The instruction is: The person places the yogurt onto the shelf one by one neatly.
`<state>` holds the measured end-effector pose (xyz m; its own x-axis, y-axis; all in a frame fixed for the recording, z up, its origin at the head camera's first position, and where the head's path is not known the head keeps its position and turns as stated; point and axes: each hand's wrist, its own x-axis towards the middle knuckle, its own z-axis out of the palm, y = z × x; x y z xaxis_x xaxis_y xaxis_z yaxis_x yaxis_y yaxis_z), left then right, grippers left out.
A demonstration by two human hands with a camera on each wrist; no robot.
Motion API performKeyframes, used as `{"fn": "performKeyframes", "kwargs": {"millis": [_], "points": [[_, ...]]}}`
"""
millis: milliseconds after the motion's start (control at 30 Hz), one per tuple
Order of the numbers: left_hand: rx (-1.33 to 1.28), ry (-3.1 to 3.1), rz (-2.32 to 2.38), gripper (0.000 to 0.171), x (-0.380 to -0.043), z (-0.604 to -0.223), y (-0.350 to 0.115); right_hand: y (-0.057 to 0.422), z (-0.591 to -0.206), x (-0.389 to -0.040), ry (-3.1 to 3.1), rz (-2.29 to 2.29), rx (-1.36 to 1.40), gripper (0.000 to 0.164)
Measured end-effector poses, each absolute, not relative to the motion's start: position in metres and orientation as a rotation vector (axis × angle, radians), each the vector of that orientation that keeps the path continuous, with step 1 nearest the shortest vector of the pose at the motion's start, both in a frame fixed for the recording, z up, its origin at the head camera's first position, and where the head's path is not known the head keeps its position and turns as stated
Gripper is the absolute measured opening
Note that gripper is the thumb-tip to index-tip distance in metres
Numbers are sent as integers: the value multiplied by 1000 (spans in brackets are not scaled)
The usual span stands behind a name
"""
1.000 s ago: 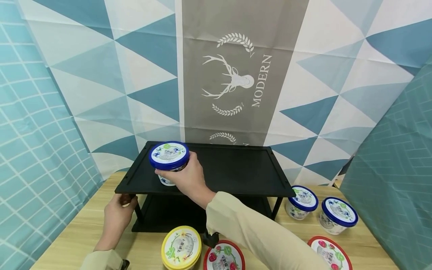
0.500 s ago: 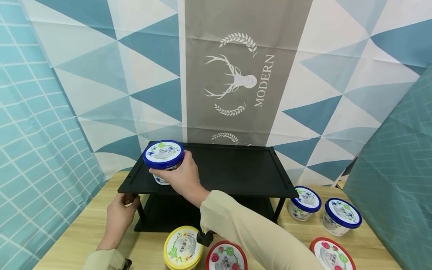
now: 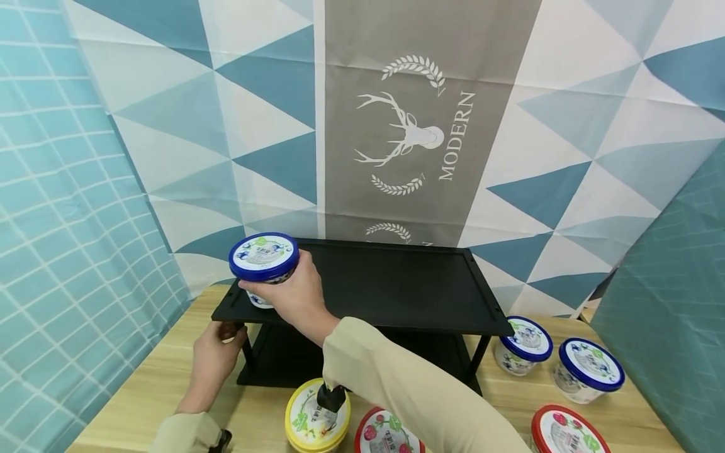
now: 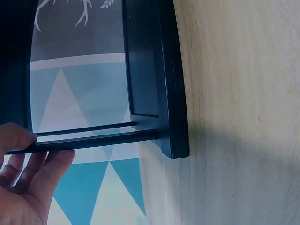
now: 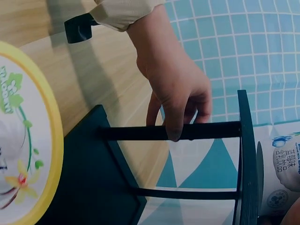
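My right hand (image 3: 294,294) grips a white tub with a blue lid (image 3: 264,253) at the left end of the black two-tier rack's (image 3: 391,286) upper shelf. In the right wrist view part of that tub's printed side (image 5: 285,171) shows beside the shelf. Below the shelf's left front corner, my left hand (image 3: 215,355) pinches a black rack leg (image 4: 93,141) between thumb and fingers. The right wrist view shows the same left hand (image 5: 176,89) on the leg. A yellow-lidded tub (image 3: 318,415) and a red-lidded tub (image 3: 387,434) stand in front of the rack.
Right of the rack stand two more blue-lidded tubs, one nearer the rack (image 3: 523,346) and one farther right (image 3: 589,370). Another red-lidded tub (image 3: 569,431) is at the front right. Patterned cloth (image 3: 272,126) hangs behind the wooden table (image 3: 141,396).
My right hand has carried the blue-lidded tub leftward along the upper shelf toward its left end. The left hand stays on the rack leg. The head view has shifted slightly left.
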<state>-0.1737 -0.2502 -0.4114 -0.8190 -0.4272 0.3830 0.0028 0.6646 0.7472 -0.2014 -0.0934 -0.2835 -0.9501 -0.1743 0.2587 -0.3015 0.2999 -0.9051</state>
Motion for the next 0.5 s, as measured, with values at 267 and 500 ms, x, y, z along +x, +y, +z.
{"fn": "performKeyframes", "kwargs": {"millis": [267,500], "points": [[339,-2344,-1083,25,-175,-410,-248,-102,-285,-202,-2430,1738,470,93],[349,-2352,-1077,24,-175,-412,-251,-109,-286,-204,-2424,1745,439,93]]}}
